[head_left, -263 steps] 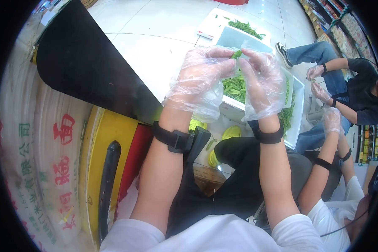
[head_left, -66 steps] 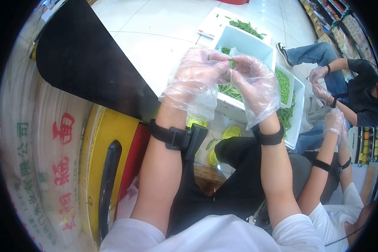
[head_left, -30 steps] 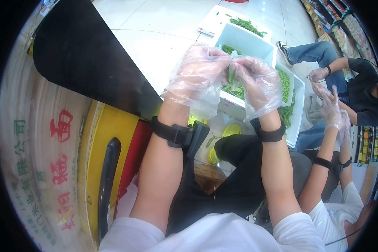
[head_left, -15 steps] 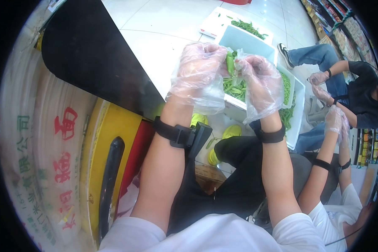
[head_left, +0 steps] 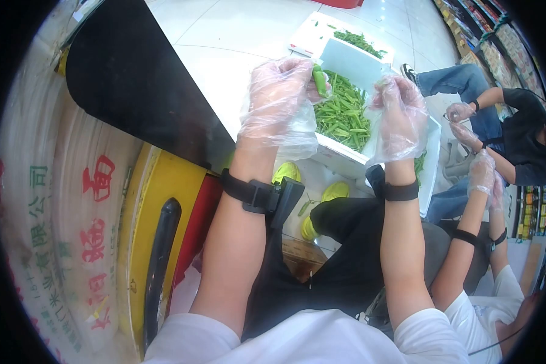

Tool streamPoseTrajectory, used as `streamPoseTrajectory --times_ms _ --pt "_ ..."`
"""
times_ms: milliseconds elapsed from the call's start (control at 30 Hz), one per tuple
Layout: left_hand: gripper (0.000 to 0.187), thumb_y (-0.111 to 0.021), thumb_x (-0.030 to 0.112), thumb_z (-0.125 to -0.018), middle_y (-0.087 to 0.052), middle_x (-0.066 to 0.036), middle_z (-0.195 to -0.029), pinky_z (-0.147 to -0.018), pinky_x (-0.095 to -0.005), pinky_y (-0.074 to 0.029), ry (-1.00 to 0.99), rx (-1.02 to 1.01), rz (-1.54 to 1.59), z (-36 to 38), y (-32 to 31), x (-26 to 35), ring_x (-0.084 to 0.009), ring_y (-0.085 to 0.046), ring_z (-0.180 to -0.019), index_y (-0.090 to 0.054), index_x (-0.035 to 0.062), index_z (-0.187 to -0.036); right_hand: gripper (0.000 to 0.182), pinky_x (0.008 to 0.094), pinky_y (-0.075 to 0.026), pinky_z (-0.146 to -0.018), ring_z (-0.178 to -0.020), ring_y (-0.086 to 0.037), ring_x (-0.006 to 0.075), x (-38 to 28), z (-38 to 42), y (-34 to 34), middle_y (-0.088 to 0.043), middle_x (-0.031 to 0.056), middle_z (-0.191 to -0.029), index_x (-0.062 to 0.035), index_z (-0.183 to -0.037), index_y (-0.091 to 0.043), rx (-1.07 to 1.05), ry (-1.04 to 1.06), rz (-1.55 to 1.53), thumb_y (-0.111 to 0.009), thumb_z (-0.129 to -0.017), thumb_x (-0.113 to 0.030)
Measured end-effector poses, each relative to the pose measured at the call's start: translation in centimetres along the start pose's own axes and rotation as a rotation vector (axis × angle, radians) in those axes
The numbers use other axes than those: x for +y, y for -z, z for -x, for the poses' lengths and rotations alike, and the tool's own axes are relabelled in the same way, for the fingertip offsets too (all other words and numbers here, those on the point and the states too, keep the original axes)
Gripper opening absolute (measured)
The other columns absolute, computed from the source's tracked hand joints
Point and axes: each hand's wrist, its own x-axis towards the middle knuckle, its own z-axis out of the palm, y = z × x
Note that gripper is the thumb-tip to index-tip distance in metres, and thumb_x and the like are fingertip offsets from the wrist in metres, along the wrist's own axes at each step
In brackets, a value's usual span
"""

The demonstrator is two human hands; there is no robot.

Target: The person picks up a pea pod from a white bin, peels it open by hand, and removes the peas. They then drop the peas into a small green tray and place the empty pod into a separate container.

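A green pod (head_left: 320,80) is held in my left hand (head_left: 285,91), its fingers closed around it inside a clear plastic glove. My right hand (head_left: 400,106), also in a loose clear glove, is apart from the left one with its fingers pinched together; whether something small is between them cannot be made out. Below and between both hands stands a white foam box (head_left: 352,54) filled with many green pods (head_left: 346,115). Part of a second white box (head_left: 432,164) with greens shows beyond my right wrist.
A white lid (head_left: 306,36) bears more greens (head_left: 359,42) at the back. Two co-workers with gloved hands (head_left: 461,112) (head_left: 482,173) sit at the right. A black panel (head_left: 133,79) and a yellow case (head_left: 182,170) stand at the left, beside a large printed sack (head_left: 67,200).
My hands have moved apart, the right one to the right and the left one slightly left with the pod. More of the pods in the box now shows between them.
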Motion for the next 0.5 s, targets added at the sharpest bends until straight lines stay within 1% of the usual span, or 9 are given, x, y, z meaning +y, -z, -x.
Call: streamPoseTrajectory --times_ms 67,133,167,233,267,367,400,467,500 --pt "0.023 -0.057 0.015 -0.094 -0.067 -0.012 -0.085 -0.073 -0.0303 -0.056 0.013 0.010 0.005 -0.2 0.1 -0.1 -0.0178 -0.067 -0.075 -0.061 -0.0069 -0.098 0.013 0.0232 -0.050 -0.063 -0.073 -0.059 0.0088 0.5 -0.6 0.3 -0.065 0.0068 -0.088 0.0012 -0.100 -0.062 0.038 -0.026 0.031 -0.062 -0.089 -0.007" --pt "0.025 -0.059 0.015 -0.093 -0.067 -0.012 -0.085 -0.071 -0.0291 -0.056 -0.023 -0.013 -0.053 -0.5 0.4 -0.8 -0.0174 -0.067 -0.073 -0.060 -0.0077 -0.101 0.026 0.0292 -0.052 -0.070 -0.078 -0.064 0.0177 1.2 -1.5 0.7 -0.067 0.0125 -0.094 -0.0010 -0.112 -0.061 0.056 -0.147 0.633 -0.062 -0.089 -0.013" --pt "0.025 -0.059 0.015 -0.093 -0.067 -0.012 -0.085 -0.071 -0.0291 -0.056 -0.022 -0.013 -0.051 -0.6 0.2 -1.0 -0.0174 -0.067 -0.073 -0.060 -0.0077 -0.101 0.026 0.0292 -0.052 -0.070 -0.078 -0.064 0.0177 3.1 -2.3 1.8 -0.067 0.0125 -0.094 -0.0010 -0.112 -0.061 0.057 -0.147 0.635 -0.062 -0.089 -0.013" --pt "0.027 -0.062 0.015 -0.090 -0.067 -0.012 -0.085 -0.068 -0.0272 -0.056 -0.004 0.050 -0.151 -0.7 0.4 -1.0 -0.0166 -0.066 -0.071 -0.060 -0.0088 -0.103 0.037 0.0361 -0.051 -0.079 -0.088 -0.065 0.0310 7.9 -3.5 4.0 -0.066 0.0194 -0.101 -0.0056 -0.122 -0.057 -0.040 -0.058 1.180 -0.059 -0.088 -0.017" --pt "0.027 -0.062 0.015 -0.090 -0.067 -0.012 -0.085 -0.068 -0.0272 -0.056 -0.006 0.055 -0.155 -0.7 0.5 -1.2 -0.0166 -0.066 -0.071 -0.060 -0.0088 -0.103 0.042 0.0440 -0.048 -0.084 -0.096 -0.061 0.0408 5.2 -2.5 2.6 -0.063 0.0237 -0.107 -0.0087 -0.128 -0.053 -0.156 0.033 1.344 -0.056 -0.088 -0.019" --pt "0.026 -0.064 0.013 -0.088 -0.067 -0.012 -0.085 -0.065 -0.0254 -0.056 -0.009 0.068 -0.175 -0.8 0.7 -1.3 -0.0158 -0.066 -0.070 -0.061 -0.0091 -0.101 0.037 0.0405 -0.050 -0.080 -0.090 -0.063 0.0340 3.0 -1.3 1.0 -0.064 0.0180 -0.103 -0.0097 -0.121 -0.059 -0.101 0.178 1.233 -0.062 -0.085 -0.019" --pt "0.025 -0.064 0.012 -0.087 -0.067 -0.012 -0.084 -0.065 -0.0255 -0.056 0.001 0.075 -0.197 -0.8 0.7 -1.3 -0.0157 -0.066 -0.070 -0.062 -0.0090 -0.100 0.037 0.0405 -0.050 -0.080 -0.090 -0.063 0.0340 2.1 -0.6 0.3 -0.064 0.0180 -0.103 -0.0097 -0.121 -0.059 -0.104 0.178 1.234 -0.062 -0.085 -0.019" --pt "0.024 -0.064 0.012 -0.087 -0.066 -0.012 -0.084 -0.065 -0.0256 -0.056 0.016 0.081 -0.219 -0.8 0.4 -1.4 -0.0156 -0.066 -0.070 -0.062 -0.0088 -0.099 0.029 0.0365 -0.052 -0.074 -0.085 -0.063 0.0281 0.3 1.0 -1.5 -0.063 0.0108 -0.098 -0.0105 -0.108 -0.065 -0.143 0.134 0.666 -0.069 -0.081 -0.021" --pt "0.019 -0.064 0.011 -0.085 -0.065 -0.009 -0.076 -0.061 -0.0255 -0.052 0.001 0.118 -0.171 -0.9 0.1 -1.6 -0.0137 -0.063 -0.064 -0.064 -0.0072 -0.090 0.029 0.0365 -0.052 -0.074 -0.085 -0.063 0.0281 -0.4 1.6 -2.2 -0.063 0.0108 -0.098 -0.0105 -0.108 -0.065 -0.142 0.128 0.666 -0.069 -0.081 -0.021"
